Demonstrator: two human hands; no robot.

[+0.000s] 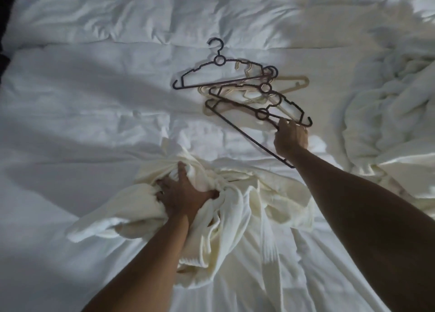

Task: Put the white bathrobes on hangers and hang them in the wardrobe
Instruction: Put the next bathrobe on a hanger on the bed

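Left hand (pixel 181 191) sunk into a bunched white bathrobe (pixel 226 208) on the bed (pixel 70 104), fingers curled tight round a fistful of cloth near its upper end; rest of the robe trailing toward the near edge, long axis roughly near-to-far. Right hand (pixel 290 138) clasped round one shoulder arm of a dark hanger (pixel 244 128), bottom bar slanting from upper left to lower right. Just beyond, a heap of dark and beige hangers (pixel 244 85). Second crumpled robe (pixel 388 114) well apart, far right.

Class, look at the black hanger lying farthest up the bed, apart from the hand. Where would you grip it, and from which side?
Probably the black hanger at its bare left shoulder, coming from the left. Its right end is buried among the other hangers, and the hook points away up the duvet.
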